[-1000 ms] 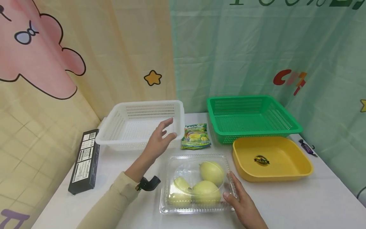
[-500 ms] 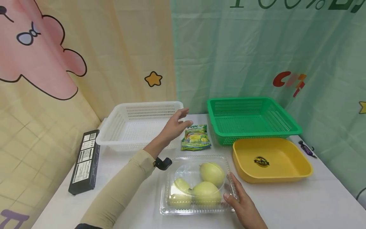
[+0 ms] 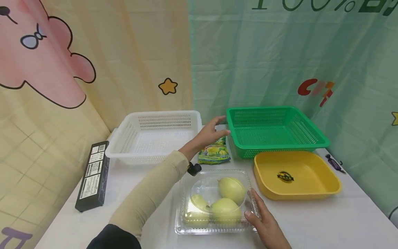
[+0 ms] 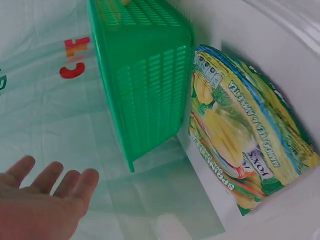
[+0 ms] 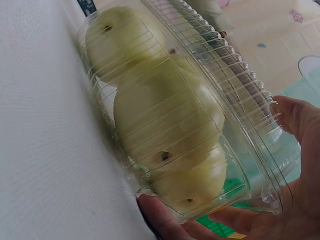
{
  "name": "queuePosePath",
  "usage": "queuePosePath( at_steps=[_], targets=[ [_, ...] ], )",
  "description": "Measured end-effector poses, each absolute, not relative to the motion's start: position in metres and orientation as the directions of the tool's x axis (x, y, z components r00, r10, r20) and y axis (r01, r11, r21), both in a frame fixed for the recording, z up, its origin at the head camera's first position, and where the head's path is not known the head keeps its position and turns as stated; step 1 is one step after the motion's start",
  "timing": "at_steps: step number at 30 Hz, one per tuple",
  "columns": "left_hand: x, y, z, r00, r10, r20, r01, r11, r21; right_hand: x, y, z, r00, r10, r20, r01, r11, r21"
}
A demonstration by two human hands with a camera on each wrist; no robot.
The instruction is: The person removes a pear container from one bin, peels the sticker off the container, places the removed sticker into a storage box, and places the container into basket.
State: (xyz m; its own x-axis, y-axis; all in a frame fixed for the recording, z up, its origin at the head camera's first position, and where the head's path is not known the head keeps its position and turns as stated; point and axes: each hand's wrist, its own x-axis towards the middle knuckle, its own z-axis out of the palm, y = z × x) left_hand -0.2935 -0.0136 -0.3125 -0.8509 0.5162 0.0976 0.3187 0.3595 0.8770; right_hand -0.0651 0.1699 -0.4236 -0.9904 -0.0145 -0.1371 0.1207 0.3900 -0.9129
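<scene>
Left hand [image 3: 209, 134], fingers loosely parted, is hovering just left of the green basket [image 3: 267, 133], the nearer hand; right hand [image 3: 264, 221] is gripping the clear box [image 3: 206, 185], which is sitting front-left of that basket.

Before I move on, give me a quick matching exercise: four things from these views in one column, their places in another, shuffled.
Things
1. Long black box
2. Green-and-yellow Fox's bag
3. Yellow plastic tub
4. Clear lidded fruit container

Places
A. Just in front of the green basket
B. Gripped at its side by the right hand
C. Between the two baskets
D. Left of the white basket

Pairs: 1-D, 2-C, 3-A, 4-B
</scene>
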Motion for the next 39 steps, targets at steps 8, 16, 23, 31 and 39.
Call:
queuePosePath(
  at_steps=[8, 16, 23, 31, 39],
  targets=[
    [-0.302, 0.008, -0.316, -0.789, 0.614, 0.022, 0.408, 0.497, 0.766, -0.064, 0.170, -0.425, -0.991, -0.015, -0.132, 0.116, 0.393, -0.912],
    [-0.319, 0.013, -0.323, -0.757, 0.653, -0.021, 0.452, 0.547, 0.705, -0.065, 0.168, -0.425, -0.992, -0.015, -0.129, 0.114, 0.375, -0.920],
    [-0.329, 0.018, -0.335, -0.700, 0.713, -0.039, 0.534, 0.559, 0.634, -0.065, 0.168, -0.424, -0.990, -0.008, -0.142, 0.130, 0.361, -0.923],
    [-0.331, 0.017, -0.343, -0.681, 0.730, -0.061, 0.564, 0.575, 0.593, -0.065, 0.168, -0.425, -0.993, -0.016, -0.117, 0.104, 0.345, -0.933],
    [-0.333, 0.018, -0.350, -0.686, 0.723, -0.080, 0.553, 0.589, 0.589, -0.064, 0.169, -0.425, -0.994, -0.015, -0.109, 0.099, 0.305, -0.947]
  ],
)
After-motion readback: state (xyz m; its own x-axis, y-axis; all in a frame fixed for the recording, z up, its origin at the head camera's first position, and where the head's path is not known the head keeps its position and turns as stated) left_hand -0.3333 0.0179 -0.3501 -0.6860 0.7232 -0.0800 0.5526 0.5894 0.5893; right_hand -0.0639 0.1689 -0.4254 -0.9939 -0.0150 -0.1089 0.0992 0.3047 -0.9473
